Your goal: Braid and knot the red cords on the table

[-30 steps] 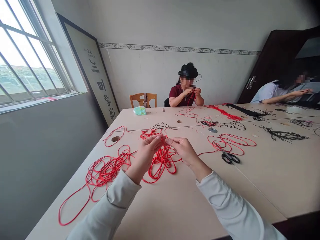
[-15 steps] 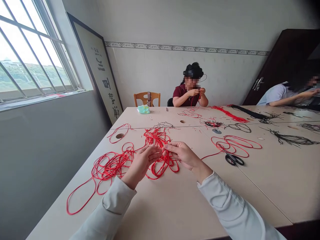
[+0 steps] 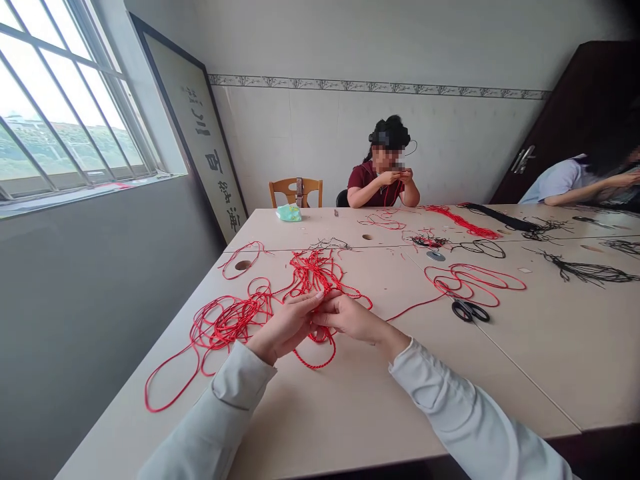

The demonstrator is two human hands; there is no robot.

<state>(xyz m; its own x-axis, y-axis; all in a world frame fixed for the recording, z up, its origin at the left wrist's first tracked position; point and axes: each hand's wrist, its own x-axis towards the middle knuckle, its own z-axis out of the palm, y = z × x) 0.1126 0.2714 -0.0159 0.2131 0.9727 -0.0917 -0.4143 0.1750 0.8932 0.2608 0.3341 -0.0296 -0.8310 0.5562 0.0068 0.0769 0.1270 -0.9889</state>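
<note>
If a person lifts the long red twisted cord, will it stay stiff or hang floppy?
The long red twisted cord is probably floppy, because it lies in loose, bending loops. It is likely light, as it looks thin. It may snag when lifted, since its loops cross and tangle near the left hand.

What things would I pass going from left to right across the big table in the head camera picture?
Tangled loops of thin red cord → bare left hand → bare right hand → black loop-handled scissors → spread bunch of thin black cord
</note>
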